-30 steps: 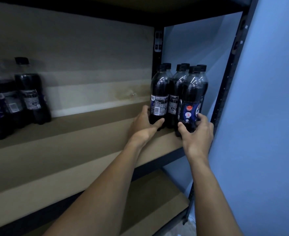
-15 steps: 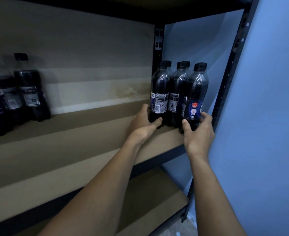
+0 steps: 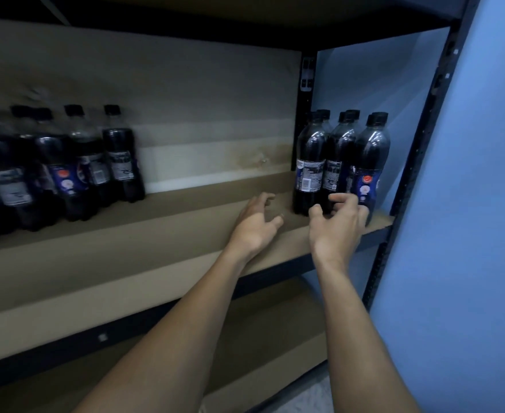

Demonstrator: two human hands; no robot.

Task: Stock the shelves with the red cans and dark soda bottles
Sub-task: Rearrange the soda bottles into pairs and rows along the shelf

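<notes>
A person's left hand and right hand, fingers loosely curled and gripping nothing, hover by the dark soda bottles standing just beyond the right fingertips on the shelf, placing apparently done, fetching more stock likely next

Two bare arms and two bare hands, seen from the wearer's own head.

The left forearm and right forearm are uncovered along all their visible length, broad near the lower edge of the view and tapering to narrower wrists. The left hand and right hand are bare as well, and knuckles and faint tendon lines show on their backs. The dim, bluish light and a slight blur hide finer detail such as the nails.
</notes>
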